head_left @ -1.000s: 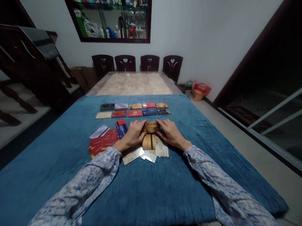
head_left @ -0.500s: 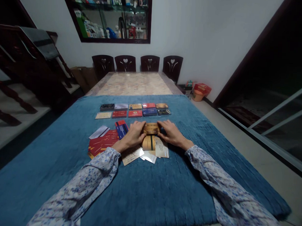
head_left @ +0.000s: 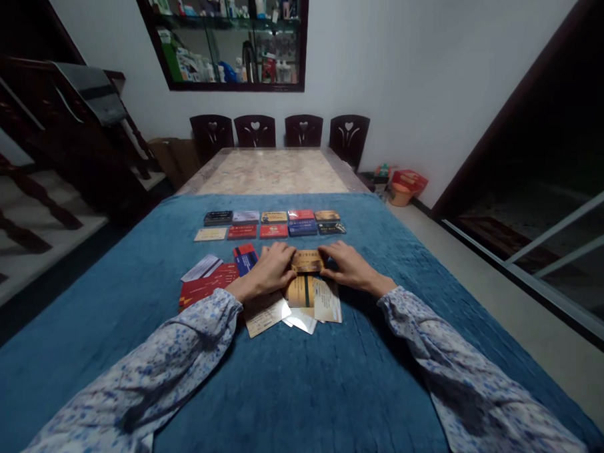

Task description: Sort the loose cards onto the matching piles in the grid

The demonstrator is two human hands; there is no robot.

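Observation:
Between both hands is a gold card [head_left: 308,261], perhaps a small stack, held by its short sides above the loose cards. My left hand [head_left: 274,267] closes on its left end, and my right hand [head_left: 348,265] grips the right end. Beneath and nearer to me lie a yellow card with a dark stripe [head_left: 299,292], a pale printed card [head_left: 327,301] and a cream card [head_left: 267,316]. Left of my left hand, red cards [head_left: 206,286] are fanned out, with a white striped card [head_left: 203,267] and a blue and red card [head_left: 245,257] beside them.
Two rows of card stacks, among them a blue stack [head_left: 302,227] and a black stack [head_left: 218,218], lie beyond my hands. A blue cloth [head_left: 365,383] covers the near part of the marble-patterned table [head_left: 264,173]. Dark chairs [head_left: 303,131] stand at the far end.
The camera view has shifted slightly, so everything sits a little lower and farther right. Both hands keep hold of the gold card, with hardly any movement over the cloth.

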